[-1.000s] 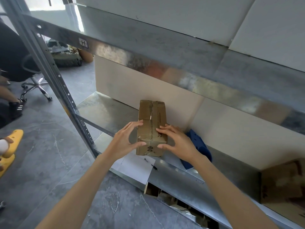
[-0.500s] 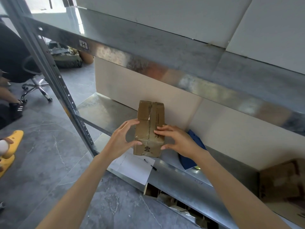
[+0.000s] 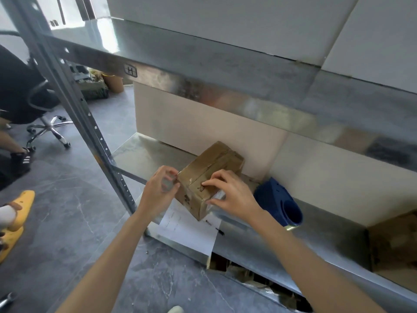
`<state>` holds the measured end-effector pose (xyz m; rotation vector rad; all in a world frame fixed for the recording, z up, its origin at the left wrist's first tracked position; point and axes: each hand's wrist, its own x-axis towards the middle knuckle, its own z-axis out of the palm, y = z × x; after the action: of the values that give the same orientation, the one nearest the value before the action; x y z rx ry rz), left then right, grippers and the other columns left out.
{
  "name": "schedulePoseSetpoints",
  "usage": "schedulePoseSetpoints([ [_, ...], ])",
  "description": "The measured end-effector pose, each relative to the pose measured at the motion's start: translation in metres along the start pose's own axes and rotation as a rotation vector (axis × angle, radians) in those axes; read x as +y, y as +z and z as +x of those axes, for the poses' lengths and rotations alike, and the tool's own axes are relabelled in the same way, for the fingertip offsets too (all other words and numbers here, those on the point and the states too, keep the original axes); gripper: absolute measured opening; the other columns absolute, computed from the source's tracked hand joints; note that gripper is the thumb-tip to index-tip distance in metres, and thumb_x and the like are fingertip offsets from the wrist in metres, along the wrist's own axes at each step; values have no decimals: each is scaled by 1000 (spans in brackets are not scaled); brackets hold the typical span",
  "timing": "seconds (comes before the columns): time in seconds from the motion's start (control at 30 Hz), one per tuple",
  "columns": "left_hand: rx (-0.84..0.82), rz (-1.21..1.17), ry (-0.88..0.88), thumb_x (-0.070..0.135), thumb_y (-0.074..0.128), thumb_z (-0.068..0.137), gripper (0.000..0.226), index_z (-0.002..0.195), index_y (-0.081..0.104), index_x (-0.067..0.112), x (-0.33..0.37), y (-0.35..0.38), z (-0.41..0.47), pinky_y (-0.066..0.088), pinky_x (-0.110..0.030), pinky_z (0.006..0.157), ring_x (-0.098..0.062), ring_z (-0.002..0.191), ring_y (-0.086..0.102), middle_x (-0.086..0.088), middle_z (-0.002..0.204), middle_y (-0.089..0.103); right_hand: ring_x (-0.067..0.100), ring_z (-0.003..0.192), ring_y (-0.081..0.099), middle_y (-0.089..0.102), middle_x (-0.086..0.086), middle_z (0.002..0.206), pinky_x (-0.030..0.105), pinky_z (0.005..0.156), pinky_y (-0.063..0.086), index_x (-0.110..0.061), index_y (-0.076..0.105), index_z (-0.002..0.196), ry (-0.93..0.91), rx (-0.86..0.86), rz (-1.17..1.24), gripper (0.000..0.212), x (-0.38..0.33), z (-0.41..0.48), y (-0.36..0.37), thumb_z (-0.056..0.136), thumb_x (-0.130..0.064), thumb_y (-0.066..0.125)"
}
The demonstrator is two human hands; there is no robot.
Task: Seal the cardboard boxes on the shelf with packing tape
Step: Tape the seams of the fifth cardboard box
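Observation:
A small brown cardboard box point(image 3: 216, 159) lies on the metal shelf point(image 3: 259, 240), turned at an angle with one corner toward me. Shiny clear tape point(image 3: 217, 197) runs over its near end. My left hand point(image 3: 158, 193) pinches the tape's end at the box's left top edge with thumb and forefinger. My right hand point(image 3: 234, 197) grips the near right corner, fingers on top and thumb on the taped side. A blue tape dispenser point(image 3: 275, 199) lies on the shelf just right of my right hand.
A white sheet of paper point(image 3: 187, 231) with a black pen point(image 3: 220, 231) lies under the box's near corner. Another cardboard box point(image 3: 394, 245) stands at the far right. An upper shelf point(image 3: 225, 86) overhangs. The shelf's upright post point(image 3: 74, 105), an office chair point(image 3: 45, 127) and people's feet are on the left.
The box has been turned from lengthwise to diagonal. My left hand went from a flat hold on its side to a pinch at its left edge. My right hand shifted to the near corner.

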<state>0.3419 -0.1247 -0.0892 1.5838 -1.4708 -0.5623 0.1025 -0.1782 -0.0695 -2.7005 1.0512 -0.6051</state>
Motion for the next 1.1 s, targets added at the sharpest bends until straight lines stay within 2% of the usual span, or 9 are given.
schedulePoseSetpoints([
  [0.1,-34,-33,-10,27,72,88,23,106,58,30,-4,-9,12,53,-34,82,-2,96,57,15,102,60,14,104,49,55,-6,114,30,84,44,-30,64,119,67,57,-50,50,-15,11,12,75,-50,76],
  [0.23,-97,58,2,65,65,76,60,122,56,27,-11,-13,29,36,-18,81,-7,108,45,14,116,56,17,103,51,57,-5,111,37,83,48,-28,64,118,140,115,-82,51,-35,29,25,74,-50,77],
  [0.43,-201,-60,28,38,81,79,59,129,53,22,-26,-19,53,51,-40,94,-14,112,56,9,124,49,18,126,43,48,-8,134,45,103,40,-37,55,132,355,95,-10,68,-21,29,12,71,-58,76],
  [0.57,-227,-110,43,18,77,85,52,132,53,21,-27,-21,69,51,-31,98,-10,110,57,5,130,44,24,147,15,21,-1,158,52,117,23,-37,39,146,615,71,-36,88,-3,11,2,70,-51,81],
  [0.67,-245,-173,-4,7,69,90,52,137,50,17,-21,-16,74,47,-28,100,-8,112,54,5,128,45,25,143,26,17,3,158,45,113,34,-36,26,151,793,107,184,100,3,2,8,70,-45,84],
  [0.77,-221,-182,6,13,68,91,49,136,50,17,-19,-7,78,45,-32,104,-10,116,50,6,130,42,20,133,38,36,4,148,44,111,37,-36,21,151,825,129,336,105,1,2,15,69,-42,86],
  [0.83,-218,-166,25,22,69,91,51,137,48,18,-17,1,78,41,-25,101,-8,115,46,5,133,36,18,127,42,41,2,139,42,107,41,-36,27,144,840,169,343,101,-3,5,16,64,-44,88],
  [0.97,-196,-114,61,31,72,89,64,141,39,15,-15,14,83,37,-21,97,-4,119,37,2,147,25,12,122,40,36,-2,134,37,104,43,-30,31,137,820,190,306,96,-9,12,16,62,-44,89],
  [1.1,-205,-69,129,32,72,88,65,143,39,16,-20,19,88,35,-21,99,-4,123,38,2,152,29,15,134,32,21,3,152,33,111,34,-33,21,148,761,195,312,104,-11,20,18,66,-46,86],
])
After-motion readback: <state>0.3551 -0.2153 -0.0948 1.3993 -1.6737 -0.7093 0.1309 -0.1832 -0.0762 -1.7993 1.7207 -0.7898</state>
